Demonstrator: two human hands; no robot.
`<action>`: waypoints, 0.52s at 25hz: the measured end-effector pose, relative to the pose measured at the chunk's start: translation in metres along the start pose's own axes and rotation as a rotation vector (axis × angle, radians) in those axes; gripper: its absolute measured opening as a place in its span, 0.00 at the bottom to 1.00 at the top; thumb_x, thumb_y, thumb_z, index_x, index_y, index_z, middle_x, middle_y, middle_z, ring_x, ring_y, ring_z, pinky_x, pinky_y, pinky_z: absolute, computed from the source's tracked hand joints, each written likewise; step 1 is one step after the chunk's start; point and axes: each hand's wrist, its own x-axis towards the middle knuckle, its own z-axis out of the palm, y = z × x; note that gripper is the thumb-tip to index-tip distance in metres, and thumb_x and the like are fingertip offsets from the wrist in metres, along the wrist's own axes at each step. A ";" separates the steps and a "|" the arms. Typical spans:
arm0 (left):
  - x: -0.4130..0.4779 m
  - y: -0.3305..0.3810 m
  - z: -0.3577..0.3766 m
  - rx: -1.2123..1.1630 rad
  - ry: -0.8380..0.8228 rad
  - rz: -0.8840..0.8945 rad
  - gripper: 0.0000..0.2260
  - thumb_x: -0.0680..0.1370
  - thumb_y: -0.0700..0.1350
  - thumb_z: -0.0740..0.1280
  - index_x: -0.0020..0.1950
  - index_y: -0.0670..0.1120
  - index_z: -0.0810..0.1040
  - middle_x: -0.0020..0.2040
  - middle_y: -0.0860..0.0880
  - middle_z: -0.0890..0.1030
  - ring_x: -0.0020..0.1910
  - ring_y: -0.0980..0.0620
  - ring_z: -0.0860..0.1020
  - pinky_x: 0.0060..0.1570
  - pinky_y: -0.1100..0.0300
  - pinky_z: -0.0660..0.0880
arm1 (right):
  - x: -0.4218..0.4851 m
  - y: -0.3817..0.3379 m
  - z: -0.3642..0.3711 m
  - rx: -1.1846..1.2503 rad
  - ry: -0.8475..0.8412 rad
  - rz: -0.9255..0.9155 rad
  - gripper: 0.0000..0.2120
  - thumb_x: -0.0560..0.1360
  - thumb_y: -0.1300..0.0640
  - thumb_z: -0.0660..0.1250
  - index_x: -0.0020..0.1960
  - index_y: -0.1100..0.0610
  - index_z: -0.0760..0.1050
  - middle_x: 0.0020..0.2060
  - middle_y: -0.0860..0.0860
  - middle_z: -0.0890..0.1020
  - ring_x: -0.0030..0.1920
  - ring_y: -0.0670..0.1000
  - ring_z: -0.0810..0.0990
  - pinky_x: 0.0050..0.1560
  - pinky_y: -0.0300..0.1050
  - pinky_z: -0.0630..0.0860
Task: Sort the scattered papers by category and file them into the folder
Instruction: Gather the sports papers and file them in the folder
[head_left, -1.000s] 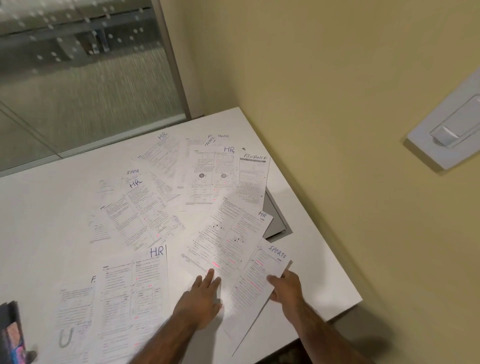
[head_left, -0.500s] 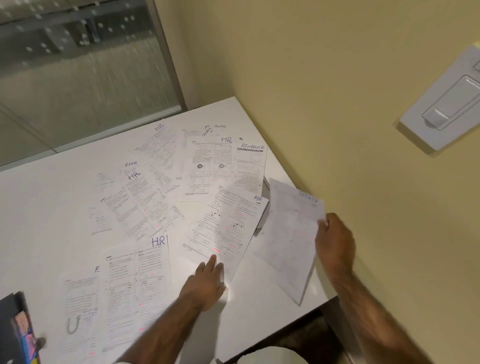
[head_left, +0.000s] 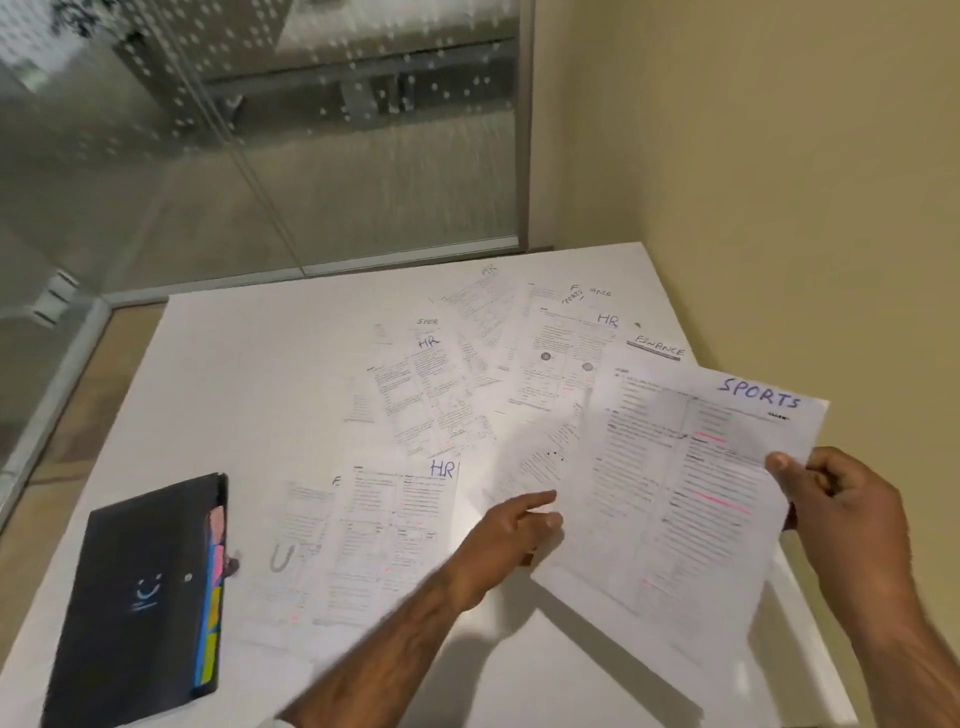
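The fingers (head_left: 779, 461) of the right hand (head_left: 852, 525) pinch the right edge of one sheet headed SPORTS (head_left: 680, 493), thumb on top and the rest curled behind, holding it up off the tabletop (head_left: 249, 374) and tilted toward the camera. The left hand (head_left: 511, 540) is loosely open and grips nothing: its index finger points out over the loose papers and its knuckles sit just under the lifted sheet's left edge (whether they touch it I cannot tell).

Half a second ago the SPORTS sheet hung out past the right side of the tabletop, its heading faint; now it is drawn in front, its heading plain to read, and it overlaps the papers behind it. The left hand, then pressed flat on an HR page, has lifted and turned to a point.

On the tabletop I count four sheets marked HR (head_left: 442, 468), one marked FINANCE (head_left: 657, 347), and perhaps four more with only part of a heading showing; blur and overlap make that last count unsure. They lie fanned and overlapping across the middle and far right of the surface.

One black folder (head_left: 135, 597) with coloured tabs (head_left: 213, 597) along its right edge lies closed at the near left, well apart from both hands, just beside the nearest papers.
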 end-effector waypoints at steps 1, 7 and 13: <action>-0.006 0.005 -0.007 -0.043 0.021 0.017 0.15 0.77 0.55 0.72 0.62 0.56 0.79 0.57 0.55 0.85 0.51 0.60 0.83 0.49 0.65 0.76 | 0.000 -0.003 0.014 0.042 -0.036 0.001 0.10 0.80 0.58 0.69 0.41 0.61 0.77 0.29 0.54 0.81 0.27 0.49 0.75 0.26 0.35 0.71; -0.044 -0.018 -0.069 -0.261 0.249 0.137 0.11 0.81 0.44 0.67 0.60 0.44 0.83 0.58 0.47 0.86 0.59 0.46 0.84 0.62 0.51 0.78 | -0.019 0.005 0.111 0.151 -0.460 0.164 0.04 0.80 0.57 0.69 0.52 0.56 0.81 0.44 0.51 0.89 0.40 0.52 0.87 0.39 0.47 0.81; -0.061 -0.086 -0.140 0.128 0.641 -0.078 0.18 0.76 0.58 0.70 0.62 0.50 0.79 0.61 0.50 0.83 0.55 0.51 0.82 0.60 0.49 0.79 | -0.046 0.023 0.167 0.088 -0.543 0.231 0.07 0.80 0.62 0.68 0.55 0.55 0.83 0.46 0.51 0.89 0.50 0.59 0.87 0.45 0.49 0.80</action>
